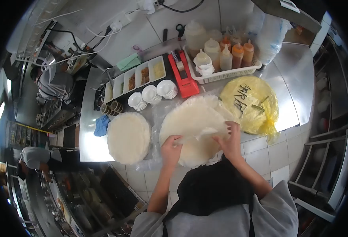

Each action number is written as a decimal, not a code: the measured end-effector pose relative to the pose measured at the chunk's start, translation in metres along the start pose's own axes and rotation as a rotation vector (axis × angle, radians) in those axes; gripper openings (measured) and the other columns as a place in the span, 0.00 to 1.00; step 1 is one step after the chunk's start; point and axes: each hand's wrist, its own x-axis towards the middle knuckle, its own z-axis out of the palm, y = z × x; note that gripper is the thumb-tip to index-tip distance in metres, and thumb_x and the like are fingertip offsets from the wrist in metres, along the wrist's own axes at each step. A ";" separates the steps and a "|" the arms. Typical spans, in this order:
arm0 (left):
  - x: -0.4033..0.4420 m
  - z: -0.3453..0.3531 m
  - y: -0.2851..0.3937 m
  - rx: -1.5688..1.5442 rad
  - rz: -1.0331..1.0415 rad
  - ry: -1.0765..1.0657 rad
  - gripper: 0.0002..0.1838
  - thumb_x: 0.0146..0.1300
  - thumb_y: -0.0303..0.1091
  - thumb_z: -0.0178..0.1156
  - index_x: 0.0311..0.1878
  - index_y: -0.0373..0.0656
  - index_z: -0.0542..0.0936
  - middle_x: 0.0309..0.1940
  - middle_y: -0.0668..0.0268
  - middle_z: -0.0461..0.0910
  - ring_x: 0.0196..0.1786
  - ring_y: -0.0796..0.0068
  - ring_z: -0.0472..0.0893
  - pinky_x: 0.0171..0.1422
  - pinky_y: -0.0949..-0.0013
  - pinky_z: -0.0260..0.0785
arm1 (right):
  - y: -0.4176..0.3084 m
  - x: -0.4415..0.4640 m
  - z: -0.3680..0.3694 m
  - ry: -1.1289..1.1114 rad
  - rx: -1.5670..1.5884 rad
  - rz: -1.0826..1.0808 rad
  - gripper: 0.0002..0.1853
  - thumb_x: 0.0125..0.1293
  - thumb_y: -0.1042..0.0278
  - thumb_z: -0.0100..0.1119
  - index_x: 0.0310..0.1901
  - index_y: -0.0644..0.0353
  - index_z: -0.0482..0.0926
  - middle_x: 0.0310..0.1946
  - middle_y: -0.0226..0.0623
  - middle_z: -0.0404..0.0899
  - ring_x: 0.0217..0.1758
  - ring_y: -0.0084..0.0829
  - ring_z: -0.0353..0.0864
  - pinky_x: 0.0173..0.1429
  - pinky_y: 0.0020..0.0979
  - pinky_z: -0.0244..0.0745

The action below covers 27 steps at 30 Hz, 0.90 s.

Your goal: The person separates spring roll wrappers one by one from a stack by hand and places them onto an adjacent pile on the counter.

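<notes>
A large round stack of thin, pale sheets lies at the middle of the steel counter, on clear plastic. At its near left edge my left hand pinches the edge of a thin sheet between thumb and fingers. My right hand is at the near right edge, thumb and fingers curled around the sheet's rim, which looks lifted and folded between the hands. To the left lies a second round pale stack. A yellow plastic bag with black writing, tied at its near right end, rests right of the large stack.
Behind the stacks stand small white dishes, trays of toppings, a red dispenser and a white basket of squeeze bottles. A blue cloth lies left. Another person is at far left.
</notes>
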 end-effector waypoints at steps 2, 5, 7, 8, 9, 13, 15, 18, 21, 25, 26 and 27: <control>0.007 -0.001 -0.009 0.027 -0.058 -0.069 0.13 0.52 0.32 0.63 0.41 0.40 0.79 0.39 0.55 0.80 0.42 0.58 0.80 0.46 0.63 0.71 | 0.019 -0.010 0.004 -0.119 0.136 0.304 0.38 0.45 0.72 0.70 0.60 0.60 0.61 0.34 0.40 0.72 0.37 0.36 0.73 0.38 0.31 0.70; 0.016 0.000 -0.003 0.134 -0.013 -0.257 0.23 0.51 0.37 0.66 0.51 0.41 0.74 0.44 0.54 0.79 0.47 0.56 0.79 0.49 0.64 0.70 | 0.012 -0.003 0.007 -0.167 0.143 0.382 0.39 0.47 0.73 0.68 0.61 0.59 0.59 0.28 0.38 0.72 0.28 0.33 0.72 0.33 0.31 0.70; 0.024 0.003 0.020 0.141 0.107 -0.332 0.30 0.49 0.39 0.67 0.56 0.42 0.70 0.49 0.54 0.76 0.51 0.58 0.76 0.54 0.63 0.67 | 0.013 0.002 0.011 -0.143 0.111 0.373 0.39 0.48 0.73 0.66 0.62 0.59 0.58 0.25 0.37 0.71 0.23 0.32 0.71 0.30 0.32 0.69; 0.030 0.006 0.033 0.143 0.169 -0.365 0.33 0.48 0.40 0.68 0.58 0.42 0.68 0.51 0.54 0.75 0.53 0.59 0.75 0.57 0.63 0.66 | 0.011 0.005 0.011 -0.128 0.130 0.346 0.39 0.49 0.74 0.66 0.63 0.58 0.58 0.26 0.38 0.72 0.24 0.31 0.72 0.31 0.31 0.70; 0.037 0.010 0.045 0.190 0.205 -0.402 0.35 0.47 0.41 0.68 0.60 0.44 0.67 0.52 0.54 0.74 0.54 0.60 0.75 0.60 0.62 0.63 | 0.008 0.004 0.012 -0.118 0.148 0.320 0.38 0.49 0.74 0.66 0.63 0.58 0.58 0.26 0.38 0.72 0.25 0.30 0.72 0.31 0.31 0.71; 0.055 0.038 0.063 0.409 0.521 -0.461 0.37 0.45 0.45 0.68 0.59 0.46 0.67 0.52 0.56 0.73 0.57 0.61 0.72 0.67 0.55 0.52 | -0.004 0.003 0.013 -0.110 0.288 0.322 0.36 0.52 0.78 0.64 0.63 0.57 0.60 0.30 0.35 0.74 0.30 0.24 0.75 0.37 0.26 0.74; 0.062 0.046 0.067 0.465 0.585 -0.526 0.31 0.45 0.44 0.68 0.54 0.46 0.70 0.49 0.58 0.74 0.57 0.61 0.72 0.68 0.53 0.49 | -0.004 0.003 0.014 -0.145 0.389 0.354 0.35 0.53 0.80 0.62 0.64 0.57 0.60 0.31 0.34 0.75 0.32 0.22 0.76 0.38 0.25 0.74; 0.067 0.047 0.071 0.457 0.515 -0.649 0.20 0.48 0.40 0.65 0.43 0.44 0.74 0.43 0.61 0.76 0.54 0.61 0.72 0.68 0.54 0.49 | 0.005 0.004 0.015 -0.166 0.505 0.404 0.34 0.55 0.82 0.60 0.64 0.58 0.61 0.32 0.34 0.75 0.32 0.21 0.76 0.38 0.23 0.73; 0.073 0.053 0.048 0.366 0.713 -0.528 0.13 0.52 0.39 0.63 0.35 0.42 0.74 0.33 0.63 0.76 0.47 0.61 0.74 0.64 0.55 0.54 | 0.008 0.002 0.014 -0.179 0.502 0.406 0.32 0.55 0.82 0.59 0.63 0.60 0.63 0.31 0.33 0.75 0.31 0.21 0.76 0.38 0.23 0.73; 0.076 0.050 0.037 0.247 0.661 -0.395 0.14 0.56 0.41 0.62 0.34 0.40 0.73 0.26 0.60 0.73 0.38 0.61 0.74 0.51 0.59 0.63 | 0.006 0.000 0.004 -0.152 0.286 0.372 0.29 0.54 0.78 0.59 0.60 0.65 0.66 0.27 0.32 0.75 0.29 0.22 0.75 0.38 0.24 0.72; 0.078 0.043 0.035 0.270 0.576 -0.380 0.15 0.57 0.41 0.62 0.34 0.39 0.73 0.26 0.59 0.73 0.35 0.61 0.74 0.46 0.60 0.66 | 0.014 -0.004 0.002 -0.139 0.254 0.363 0.28 0.54 0.76 0.59 0.59 0.66 0.67 0.25 0.34 0.74 0.28 0.24 0.75 0.37 0.26 0.72; 0.083 0.031 0.034 0.252 0.477 -0.333 0.14 0.58 0.41 0.60 0.35 0.39 0.72 0.26 0.57 0.74 0.34 0.59 0.75 0.43 0.60 0.66 | 0.027 -0.010 0.000 -0.122 0.222 0.353 0.28 0.54 0.74 0.59 0.59 0.66 0.67 0.23 0.36 0.73 0.27 0.26 0.74 0.37 0.27 0.71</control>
